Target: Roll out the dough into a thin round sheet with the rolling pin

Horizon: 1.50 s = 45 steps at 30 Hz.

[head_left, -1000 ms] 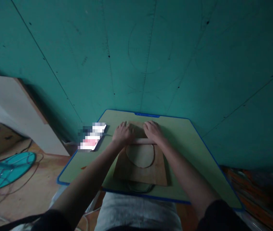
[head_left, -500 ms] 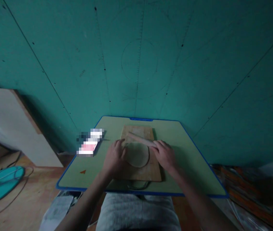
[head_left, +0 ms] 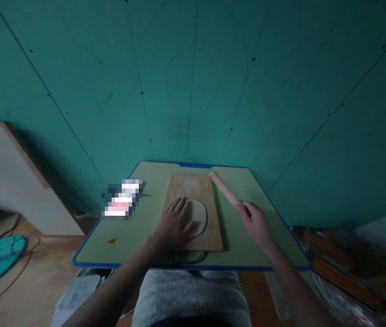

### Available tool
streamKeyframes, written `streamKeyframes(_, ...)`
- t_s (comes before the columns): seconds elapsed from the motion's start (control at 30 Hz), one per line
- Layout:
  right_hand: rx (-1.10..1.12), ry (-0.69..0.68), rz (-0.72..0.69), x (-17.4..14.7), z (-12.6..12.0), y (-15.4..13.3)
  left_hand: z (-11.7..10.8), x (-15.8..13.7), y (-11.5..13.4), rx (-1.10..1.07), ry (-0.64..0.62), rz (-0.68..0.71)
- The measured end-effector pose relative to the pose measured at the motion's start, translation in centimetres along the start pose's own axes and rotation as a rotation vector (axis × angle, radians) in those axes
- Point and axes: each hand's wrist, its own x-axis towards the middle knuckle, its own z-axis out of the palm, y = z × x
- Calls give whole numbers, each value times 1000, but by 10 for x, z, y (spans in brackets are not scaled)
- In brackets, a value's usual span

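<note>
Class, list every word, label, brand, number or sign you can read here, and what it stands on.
No text can be read.
Green wall: faint marks, too small to read.
Pixelated patch, left on the table: too blurred to read.
Wooden board, rolling pin: no lettering visible.

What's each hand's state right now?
Left hand: open, spread over one edge of the dough.
Right hand: closed around one end of the rolling pin.
</note>
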Motion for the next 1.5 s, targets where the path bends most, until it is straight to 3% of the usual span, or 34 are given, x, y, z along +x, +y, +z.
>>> streamKeyframes(0.1, 29, -14, 2, -2, -1, -3, -5, -11, 1, -21, -21, 85)
streamKeyframes(0.23, 4, -40, -22, -4, 1, -9, -6, -9, 16, -16, -32, 112)
streamKeyframes(0.33, -83, -80, -85, -8, 3, -15, -10, -8, 12, -51, -32, 118)
streamKeyframes(0.4, -162, -113, -153, -13, 6, -22, -19, -17, -2, -95, 44, 39)
streamKeyframes(0.5, -286, -183, -284, -21, 15, -39, -36, -43, -20, -137, 310, -176)
streamKeyframes(0.6, -358, -281, -396, -29, 31, -62, -47, -64, -12, -95, 445, -149)
streamKeyframes(0.7, -368, -324, -436, -35, 48, -79, -39, -68, 11, 19, 343, -33)
streamKeyframes(0.83, -417, -266, -493, -32, 60, -82, -21, -55, 23, 173, 261, -68)
streamKeyframes(0.97, -464, -311, -473, -5, 69, -74, -21, -35, 13, 203, 192, -104)
streamKeyframes(1.2, -500, -414, -310, 80, 98, -70, -28, 29, -17, 243, 24, -271)
streamKeyframes(1.33, -529, -373, -210, 114, 105, -78, -31, 63, -35, 217, -66, -375)
streamKeyframes(1.4, -532, -335, -204, 111, 101, -81, -32, 66, -35, 214, -77, -379)
streamKeyframes(1.5, -470, -293, -329, 75, 89, -83, -32, 44, -24, 210, -29, -318)
